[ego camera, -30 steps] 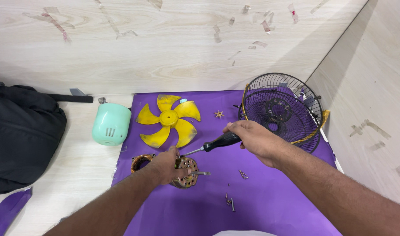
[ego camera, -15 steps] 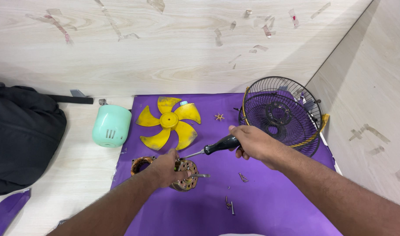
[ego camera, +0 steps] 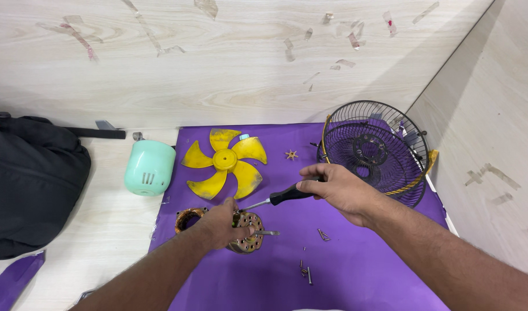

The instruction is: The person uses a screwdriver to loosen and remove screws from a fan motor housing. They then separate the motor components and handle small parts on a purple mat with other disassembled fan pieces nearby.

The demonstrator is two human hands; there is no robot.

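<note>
Fan motor [ego camera: 245, 230], round metal body with holes in its face, lies on the purple cloth [ego camera: 356, 270] near the cloth's left front part. Left hand [ego camera: 221, 223] is closed over the motor's top and left side, gripping it; a short shaft sticks out to the motor's right. Just left of the hand, a copper-wound ring [ego camera: 186, 219], partly hidden by the wrist.

Right hand [ego camera: 339, 187] is wrapped around the black handle of a screwdriver [ego camera: 275, 198]. The metal shank slants down-left, tip at the motor's upper edge beside the left fingers.

Loose screws [ego camera: 306, 270] lie on the cloth in front of the motor. Behind: yellow fan blade [ego camera: 225, 162], flat; small star-shaped part [ego camera: 291, 154] to its right. Black wire fan guard [ego camera: 372, 151] rests tilted at the cloth's right rear corner. Mint-green housing [ego camera: 149, 168] sits off the cloth to the left; black bag [ego camera: 30, 178] farther left.
</note>
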